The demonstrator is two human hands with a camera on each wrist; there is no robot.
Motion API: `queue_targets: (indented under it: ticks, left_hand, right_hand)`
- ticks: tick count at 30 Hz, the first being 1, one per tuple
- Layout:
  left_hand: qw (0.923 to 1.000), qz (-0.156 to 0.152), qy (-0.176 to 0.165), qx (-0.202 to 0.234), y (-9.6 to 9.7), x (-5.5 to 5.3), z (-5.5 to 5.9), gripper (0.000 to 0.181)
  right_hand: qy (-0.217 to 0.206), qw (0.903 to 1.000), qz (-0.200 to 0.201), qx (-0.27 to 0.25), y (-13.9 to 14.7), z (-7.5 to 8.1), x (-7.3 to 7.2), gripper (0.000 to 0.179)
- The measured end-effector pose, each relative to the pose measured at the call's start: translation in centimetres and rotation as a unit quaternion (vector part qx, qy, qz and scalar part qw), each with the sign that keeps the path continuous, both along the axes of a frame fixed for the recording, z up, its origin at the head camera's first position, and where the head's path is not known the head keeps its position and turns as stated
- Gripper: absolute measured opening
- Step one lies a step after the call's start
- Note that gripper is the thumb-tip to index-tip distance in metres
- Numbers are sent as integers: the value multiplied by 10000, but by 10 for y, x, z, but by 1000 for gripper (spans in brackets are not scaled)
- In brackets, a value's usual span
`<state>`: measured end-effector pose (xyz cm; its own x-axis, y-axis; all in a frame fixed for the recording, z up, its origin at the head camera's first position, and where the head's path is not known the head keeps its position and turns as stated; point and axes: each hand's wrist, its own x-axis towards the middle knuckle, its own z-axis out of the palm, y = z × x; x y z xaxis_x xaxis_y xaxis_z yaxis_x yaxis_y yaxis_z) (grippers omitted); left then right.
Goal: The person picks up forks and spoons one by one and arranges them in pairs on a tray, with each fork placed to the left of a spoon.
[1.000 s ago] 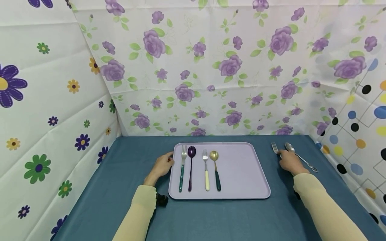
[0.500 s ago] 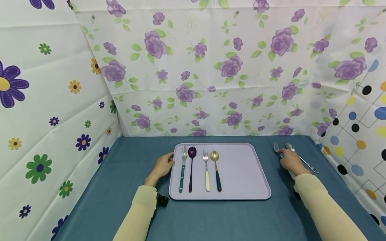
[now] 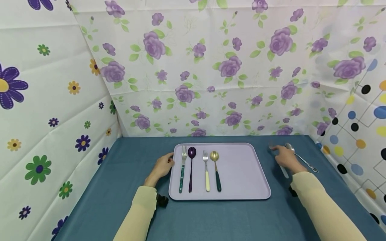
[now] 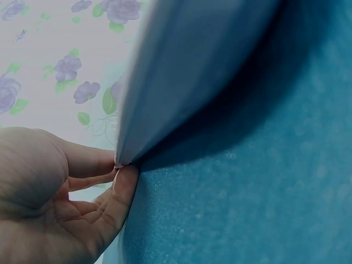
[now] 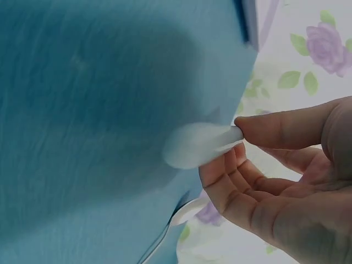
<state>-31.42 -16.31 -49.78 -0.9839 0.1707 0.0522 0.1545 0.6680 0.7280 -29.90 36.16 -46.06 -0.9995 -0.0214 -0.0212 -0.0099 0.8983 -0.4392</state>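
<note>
My left hand (image 3: 162, 166) pinches the left rim of a pale lilac tray (image 3: 244, 170), thumb and fingers meeting at its edge in the left wrist view. Over at the right, my right hand (image 3: 288, 158) pinches a fork with a white handle (image 3: 283, 171). Its blurred tines point away from me, and the handle's rounded end (image 5: 192, 146) faces the right wrist camera. Just right of this hand lies a silver spoon (image 3: 305, 162), slanted on the cloth. On the tray are a green-handled fork (image 3: 182, 174), a dark purple spoon (image 3: 190, 170), a cream-handled fork (image 3: 207, 177) and a gold spoon with green handle (image 3: 217, 175).
A blue-green cloth (image 3: 229, 219) covers the table. Flowered sheeting (image 3: 205, 73) rises behind it, with patterned sheets along the left and right sides. The tray's right half has bare surface.
My right hand has lifted the white-handled fork and shifted slightly left with it, away from the silver spoon. The left hand stays at the tray's rim.
</note>
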Motion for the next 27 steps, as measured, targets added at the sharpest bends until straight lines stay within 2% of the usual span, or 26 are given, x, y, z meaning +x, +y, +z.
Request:
queue_targets:
  ticks: [8,19,27]
  left_hand:
    - [10000,43,-34,-3,1,0,0,45]
    - [9999,68,-127,-30,2,0,-1,45]
    - [9999,80,-100,-41,2,0,1,45]
  right_hand:
    - [-380,9978,-32,-549,-16,2,-3,56]
    - [-676,9961,110,-554,-40,13,-4,58]
    - [-653,9956,276,-605,-51,15,-5,61]
